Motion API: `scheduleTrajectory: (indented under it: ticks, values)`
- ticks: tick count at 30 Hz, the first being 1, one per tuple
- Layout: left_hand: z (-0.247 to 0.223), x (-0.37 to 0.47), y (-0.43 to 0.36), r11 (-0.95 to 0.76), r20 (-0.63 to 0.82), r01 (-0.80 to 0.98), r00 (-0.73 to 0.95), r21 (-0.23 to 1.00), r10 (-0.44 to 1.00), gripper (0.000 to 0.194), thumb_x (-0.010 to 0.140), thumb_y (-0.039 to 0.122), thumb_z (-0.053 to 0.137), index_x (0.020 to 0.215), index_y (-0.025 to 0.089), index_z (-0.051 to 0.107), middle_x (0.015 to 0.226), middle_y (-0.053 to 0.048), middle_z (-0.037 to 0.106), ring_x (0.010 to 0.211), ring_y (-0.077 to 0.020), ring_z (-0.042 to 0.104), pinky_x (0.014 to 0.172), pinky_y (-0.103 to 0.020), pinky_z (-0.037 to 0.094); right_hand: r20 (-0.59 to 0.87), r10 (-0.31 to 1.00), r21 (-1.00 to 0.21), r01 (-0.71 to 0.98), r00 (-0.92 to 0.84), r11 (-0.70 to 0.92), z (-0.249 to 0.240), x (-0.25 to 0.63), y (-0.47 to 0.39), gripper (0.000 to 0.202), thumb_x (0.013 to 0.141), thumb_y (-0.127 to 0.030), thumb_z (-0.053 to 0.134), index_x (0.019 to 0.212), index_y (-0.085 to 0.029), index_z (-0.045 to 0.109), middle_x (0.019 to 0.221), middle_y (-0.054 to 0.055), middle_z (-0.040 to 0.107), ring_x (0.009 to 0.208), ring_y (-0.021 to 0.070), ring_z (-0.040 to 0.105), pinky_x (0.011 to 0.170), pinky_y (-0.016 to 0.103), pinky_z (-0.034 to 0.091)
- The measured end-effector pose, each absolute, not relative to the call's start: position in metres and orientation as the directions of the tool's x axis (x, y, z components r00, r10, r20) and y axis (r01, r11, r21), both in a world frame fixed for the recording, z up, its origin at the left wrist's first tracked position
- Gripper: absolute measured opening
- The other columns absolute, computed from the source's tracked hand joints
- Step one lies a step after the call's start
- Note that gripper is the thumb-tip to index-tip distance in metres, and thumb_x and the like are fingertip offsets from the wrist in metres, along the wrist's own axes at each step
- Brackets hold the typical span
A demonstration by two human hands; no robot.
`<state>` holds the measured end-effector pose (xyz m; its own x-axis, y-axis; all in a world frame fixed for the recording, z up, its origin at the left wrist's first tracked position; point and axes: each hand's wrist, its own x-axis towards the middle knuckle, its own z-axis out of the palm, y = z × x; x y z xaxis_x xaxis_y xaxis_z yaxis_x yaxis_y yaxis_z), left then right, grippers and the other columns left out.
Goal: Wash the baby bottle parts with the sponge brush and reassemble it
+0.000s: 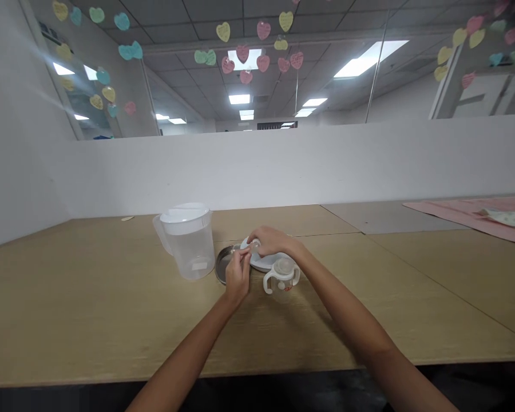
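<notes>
My left hand (pixel 237 276) is closed in a pinch over the right side of a round metal dish (pixel 221 268). My right hand (pixel 269 240) reaches in above a white plate (pixel 264 266), its fingers bent down around a small clear piece (pixel 255 246). The fingertips of both hands meet at this piece; its exact kind is too small to make out. Just in front of the plate stands a clear cup (pixel 282 277) with two white side handles and a lid, touched by neither hand.
To the left of the dish stands a clear plastic pitcher (pixel 192 252) with a white lid. A pink cloth (pixel 467 213) lies at the far right of the wooden table (pixel 111 320). Behind rises a white wall (pixel 257 166) with glass above it.
</notes>
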<state>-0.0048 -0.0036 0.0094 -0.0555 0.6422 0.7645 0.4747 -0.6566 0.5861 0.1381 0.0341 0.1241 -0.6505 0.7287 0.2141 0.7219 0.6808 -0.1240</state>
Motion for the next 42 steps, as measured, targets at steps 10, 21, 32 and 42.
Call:
scheduleTrajectory:
  ticks: [10, 21, 32, 42]
  values:
    - [0.006, 0.007, -0.018, -0.808, 0.751, 0.545, 0.432, 0.224, 0.499, 0.057, 0.081, 0.052, 0.049, 0.125, 0.017, 0.039, 0.108, -0.012, 0.063, 0.106, -0.0261, 0.054, 0.091, -0.043, 0.040, 0.224, 0.841, -0.446, 0.716, -0.492, 0.537, 0.159, 0.202, 0.017, 0.040, 0.072, -0.053, 0.052, 0.066, -0.014, 0.059, 0.062, -0.001, 0.055, 0.057, 0.0101, 0.046, 0.052, 0.022, 0.030]
    - [0.011, 0.000, -0.013, -0.811, 0.744, 0.584, 0.527, 0.032, 0.410, 0.028, 0.083, 0.045, 0.048, 0.085, 0.018, 0.055, 0.071, -0.002, 0.059, 0.074, -0.0177, 0.054, 0.091, -0.041, 0.037, 0.061, 0.737, -0.363, 0.673, -0.673, 0.645, 0.167, 0.198, -0.003, 0.029, 0.074, -0.041, 0.054, 0.068, -0.014, 0.064, 0.061, -0.001, 0.052, 0.058, 0.0094, 0.042, 0.053, 0.021, 0.029]
    - [0.010, -0.005, -0.011, -0.797, 0.744, 0.604, 0.544, -0.027, 0.387, 0.021, 0.083, 0.037, 0.047, 0.071, 0.020, 0.052, 0.061, -0.001, 0.054, 0.065, -0.0170, 0.051, 0.085, -0.040, 0.041, 0.061, 0.727, -0.292, 0.684, -0.684, 0.668, 0.174, 0.202, -0.017, 0.029, 0.067, -0.035, 0.066, 0.092, -0.020, 0.071, 0.088, 0.003, 0.064, 0.081, 0.0165, 0.056, 0.065, 0.022, 0.038]
    - [0.010, -0.009, -0.007, -0.806, 0.759, 0.589, 0.554, -0.066, 0.342, 0.021, 0.080, 0.036, 0.048, 0.065, 0.021, 0.048, 0.056, -0.001, 0.050, 0.060, -0.0168, 0.049, 0.073, -0.035, 0.041, -0.019, 0.677, -0.241, 0.660, -0.736, 0.711, 0.153, 0.178, -0.002, 0.038, 0.062, -0.016, 0.064, 0.100, -0.018, 0.066, 0.084, 0.003, 0.064, 0.076, 0.0152, 0.056, 0.063, 0.021, 0.038]
